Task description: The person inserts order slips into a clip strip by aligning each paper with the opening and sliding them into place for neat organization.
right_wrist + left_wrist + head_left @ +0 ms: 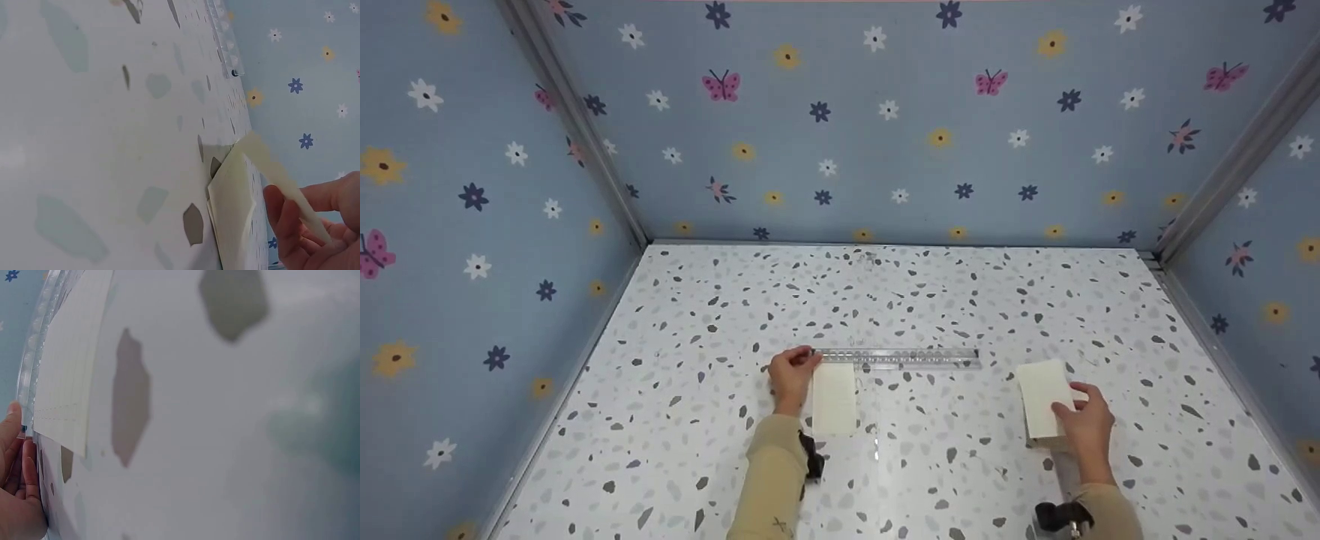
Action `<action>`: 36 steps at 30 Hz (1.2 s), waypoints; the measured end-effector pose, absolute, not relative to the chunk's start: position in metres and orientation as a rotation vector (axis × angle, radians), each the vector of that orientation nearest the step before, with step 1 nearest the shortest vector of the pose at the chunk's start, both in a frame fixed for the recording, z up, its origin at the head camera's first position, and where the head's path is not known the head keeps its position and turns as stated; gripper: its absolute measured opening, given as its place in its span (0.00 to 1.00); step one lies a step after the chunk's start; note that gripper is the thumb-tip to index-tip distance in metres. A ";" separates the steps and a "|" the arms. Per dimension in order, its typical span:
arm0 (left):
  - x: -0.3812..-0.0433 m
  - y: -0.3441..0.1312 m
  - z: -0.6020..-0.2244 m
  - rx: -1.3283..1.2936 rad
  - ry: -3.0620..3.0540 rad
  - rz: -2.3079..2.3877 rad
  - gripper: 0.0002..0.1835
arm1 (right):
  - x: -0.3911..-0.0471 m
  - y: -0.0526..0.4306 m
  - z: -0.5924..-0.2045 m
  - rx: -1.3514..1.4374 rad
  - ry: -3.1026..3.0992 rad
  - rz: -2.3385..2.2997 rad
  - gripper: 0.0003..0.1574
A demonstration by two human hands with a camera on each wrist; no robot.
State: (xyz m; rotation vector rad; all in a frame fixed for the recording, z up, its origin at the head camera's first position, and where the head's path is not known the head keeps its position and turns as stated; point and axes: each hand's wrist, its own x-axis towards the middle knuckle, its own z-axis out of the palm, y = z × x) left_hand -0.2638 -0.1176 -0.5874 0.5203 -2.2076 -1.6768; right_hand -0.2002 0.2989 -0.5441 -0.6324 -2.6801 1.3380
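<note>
A clear plastic ruler (904, 358) lies crosswise on the speckled table, and the left hand (793, 375) pinches its left end between thumb and fingers. Just below the ruler, next to that hand, is a cream slip of paper (834, 405), its top edge along the ruler; faint lines show on it in the left wrist view. Farther right, the right hand (1087, 420) holds a cream sheet (1041, 397) by its right side. In the right wrist view this sheet (278, 171) stands tilted up, over a cream paper stack (232, 208) on the table.
A white terrazzo-patterned table (720, 300) fills the space between blue flowered panels (885, 135) at the back and both sides. Grey metal strips (577, 120) line the corners. Black wrist camera mounts (812, 457) sit by both beige sleeves (771, 472).
</note>
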 end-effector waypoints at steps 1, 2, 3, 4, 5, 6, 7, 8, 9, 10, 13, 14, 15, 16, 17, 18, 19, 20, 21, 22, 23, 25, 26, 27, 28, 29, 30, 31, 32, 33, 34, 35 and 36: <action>-0.264 -0.118 -0.587 0.520 -2.206 -1.680 0.12 | -0.200 0.299 -0.544 -0.623 -2.683 1.341 0.30; -0.264 -0.117 -0.587 0.519 -2.205 -1.682 0.12 | -0.199 0.298 -0.544 -0.616 -2.684 1.341 0.30; -0.264 -0.117 -0.587 0.519 -2.203 -1.685 0.12 | -0.199 0.298 -0.543 -0.610 -2.684 1.341 0.30; -0.264 -0.118 -0.587 0.520 -2.200 -1.689 0.12 | -0.198 0.297 -0.543 -0.602 -2.683 1.343 0.30; -0.264 -0.118 -0.587 0.518 -2.199 -1.690 0.12 | -0.198 0.297 -0.543 -0.598 -2.680 1.351 0.30; -0.264 -0.118 -0.587 0.520 -2.196 -1.693 0.12 | -0.197 0.296 -0.543 -0.599 -2.676 1.358 0.30; -0.264 -0.118 -0.587 0.523 -2.197 -1.694 0.11 | -0.197 0.295 -0.543 -0.600 -2.675 1.362 0.30; -0.264 -0.118 -0.587 0.526 -2.197 -1.695 0.11 | -0.196 0.295 -0.543 -0.604 -2.673 1.371 0.30; -0.264 -0.118 -0.587 0.529 -2.196 -1.699 0.12 | -0.196 0.294 -0.543 -0.608 -2.672 1.378 0.30; -0.264 -0.118 -0.587 0.531 -2.195 -1.701 0.12 | -0.196 0.293 -0.543 -0.612 -2.666 1.391 0.30; -0.265 -0.118 -0.586 0.536 -2.193 -1.705 0.12 | -0.195 0.291 -0.544 -0.629 -2.654 1.418 0.30; -0.265 -0.118 -0.586 0.535 -2.195 -1.702 0.12 | -0.195 0.290 -0.545 -0.633 -2.646 1.426 0.30; -0.264 -0.118 -0.586 0.534 -2.198 -1.695 0.12 | -0.194 0.289 -0.546 -0.639 -2.640 1.433 0.30; -0.264 -0.118 -0.587 0.532 -2.200 -1.691 0.12 | -0.194 0.288 -0.547 -0.647 -2.631 1.444 0.30; -0.265 -0.118 -0.587 0.528 -2.201 -1.688 0.12 | -0.194 0.287 -0.548 -0.656 -2.626 1.449 0.30; -0.265 -0.118 -0.588 0.525 -2.202 -1.686 0.12 | -0.194 0.286 -0.549 -0.667 -2.616 1.459 0.30; -0.265 -0.118 -0.588 0.523 -2.202 -1.683 0.12 | -0.194 0.285 -0.550 -0.677 -2.606 1.468 0.30; -0.265 -0.118 -0.588 0.520 -2.203 -1.680 0.12 | -0.194 0.284 -0.551 -0.689 -2.597 1.475 0.30; -0.265 -0.118 -0.588 0.514 -2.202 -1.678 0.12 | -0.194 0.283 -0.552 -0.702 -2.588 1.488 0.30; -0.265 -0.118 -0.588 0.513 -2.197 -1.682 0.12 | -0.194 0.282 -0.553 -0.714 -2.578 1.503 0.30; -0.265 -0.117 -0.588 0.510 -2.195 -1.682 0.12 | -0.194 0.281 -0.554 -0.723 -2.571 1.513 0.30; -0.265 -0.117 -0.588 0.508 -2.191 -1.685 0.12 | -0.193 0.280 -0.555 -0.738 -2.551 1.552 0.30; -0.265 -0.117 -0.588 0.503 -2.190 -1.684 0.12 | -0.193 0.279 -0.556 -0.745 -2.542 1.574 0.30; -0.265 -0.117 -0.588 0.502 -2.188 -1.684 0.12 | -0.192 0.278 -0.556 -0.749 -2.532 1.597 0.31; -0.265 -0.117 -0.588 0.503 -2.187 -1.686 0.12 | -0.192 0.278 -0.557 -0.751 -2.529 1.615 0.31; -0.265 -0.117 -0.588 0.501 -2.188 -1.686 0.12 | -0.192 0.277 -0.557 -0.750 -2.527 1.630 0.31; -0.265 -0.117 -0.588 0.506 -2.190 -1.685 0.12 | -0.192 0.276 -0.558 -0.747 -2.527 1.643 0.31; -0.265 -0.117 -0.588 0.511 -2.193 -1.684 0.12 | -0.192 0.276 -0.558 -0.742 -2.529 1.650 0.31; -0.265 -0.117 -0.588 0.517 -2.198 -1.680 0.12 | -0.192 0.275 -0.559 -0.739 -2.535 1.652 0.31; -0.265 -0.117 -0.588 0.527 -2.201 -1.681 0.13 | -0.192 0.274 -0.559 -0.730 -2.538 1.654 0.31; -0.265 -0.117 -0.588 0.535 -2.206 -1.680 0.13 | -0.193 0.273 -0.560 -0.720 -2.540 1.657 0.31; -0.265 -0.117 -0.588 0.545 -2.210 -1.681 0.13 | -0.193 0.272 -0.560 -0.709 -2.540 1.661 0.31; -0.265 -0.117 -0.588 0.553 -2.214 -1.678 0.13 | -0.193 0.271 -0.561 -0.699 -2.541 1.662 0.30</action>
